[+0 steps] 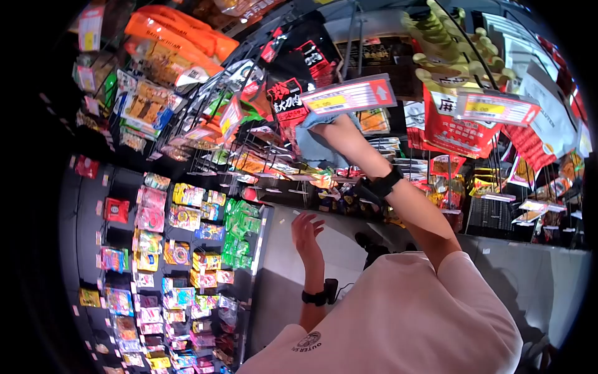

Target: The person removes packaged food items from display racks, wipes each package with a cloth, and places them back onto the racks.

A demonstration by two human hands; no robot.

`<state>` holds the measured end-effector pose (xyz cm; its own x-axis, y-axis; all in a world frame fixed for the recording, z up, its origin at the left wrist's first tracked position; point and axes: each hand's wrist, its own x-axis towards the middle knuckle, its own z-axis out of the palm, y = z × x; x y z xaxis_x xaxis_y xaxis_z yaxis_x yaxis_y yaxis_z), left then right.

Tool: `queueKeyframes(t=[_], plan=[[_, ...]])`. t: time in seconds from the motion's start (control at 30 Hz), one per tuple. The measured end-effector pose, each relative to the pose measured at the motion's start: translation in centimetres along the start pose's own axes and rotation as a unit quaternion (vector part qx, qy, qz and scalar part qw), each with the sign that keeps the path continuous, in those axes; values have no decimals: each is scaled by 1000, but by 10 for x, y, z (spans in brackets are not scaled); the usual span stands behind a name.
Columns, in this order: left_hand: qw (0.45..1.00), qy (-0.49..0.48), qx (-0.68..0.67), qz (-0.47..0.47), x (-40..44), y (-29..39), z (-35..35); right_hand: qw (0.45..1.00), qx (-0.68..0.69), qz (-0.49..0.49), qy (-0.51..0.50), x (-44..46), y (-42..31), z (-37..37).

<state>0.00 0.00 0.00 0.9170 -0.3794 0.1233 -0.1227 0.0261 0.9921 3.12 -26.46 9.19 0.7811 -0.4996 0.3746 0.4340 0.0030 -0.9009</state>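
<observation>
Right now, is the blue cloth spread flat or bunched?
Bunched: the blue cloth hangs in uneven folds about the right hand, not laid flat.

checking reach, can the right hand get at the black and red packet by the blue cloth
Probably yes: the right hand appears beside the black and red packet; only the blue cloth it holds seems in the way.

Pale short-sleeved T-shirt [398, 318], round dark logo [309, 340], "OUTER" lettering below. Black left wrist strap [315, 297] carries a boxy module [331, 289]. Right wrist strap [384, 182]: also black.
</observation>
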Motion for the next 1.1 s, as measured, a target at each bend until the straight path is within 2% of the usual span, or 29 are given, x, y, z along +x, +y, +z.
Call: queueKeyframes(t=[0.07,0.1,0.17,0.23,0.27,0.3,0.37,0.43,0.53,0.63,0.67,0.7,0.77,0.8,0.9,0.93,1.07,1.1], plan=[[1000,2,13,-2,10,6,-4,997,41,33,57,-1,5,12],[1000,-3,9,-6,-1,-1,15,995,64,0,83,-21,12,0],[998,-18,59,27,7,8,23,991,81,71,78,-43,29,7],[996,-37,68,37,16,23,34,970,216,102,47,-76,31,10],[984,-57,115,121,24,34,38,960,216,176,20,-88,31,7],[964,-76,155,201,31,45,46,950,246,186,57,-99,24,8],[951,-119,152,241,36,80,70,934,289,210,26,-110,36,-1],[941,-139,130,280,49,93,88,928,323,181,41,-122,16,-11],[863,-186,256,395,54,117,120,944,290,141,67,-143,8,-31],[850,-279,230,382,38,110,146,942,300,103,108,-169,-24,-50],[858,-306,211,355,29,107,153,946,294,106,80,-178,-18,-62],[876,-326,199,293,21,101,155,947,274,108,128,-188,-16,-63],[904,-370,150,151,12,82,155,956,233,93,154,-208,-14,-66],[896,-386,118,183,8,81,159,958,199,126,162,-214,-33,-69],[891,-407,71,188,-7,97,168,949,194,134,210,-231,-14,-71],[872,-423,58,239,-7,103,169,957,161,72,232,-232,-7,-68],[814,-475,72,326,-18,126,173,956,133,12,262,-222,15,-71],[807,-483,74,332,-25,129,174,936,-125,-80,319,-215,17,-75]])
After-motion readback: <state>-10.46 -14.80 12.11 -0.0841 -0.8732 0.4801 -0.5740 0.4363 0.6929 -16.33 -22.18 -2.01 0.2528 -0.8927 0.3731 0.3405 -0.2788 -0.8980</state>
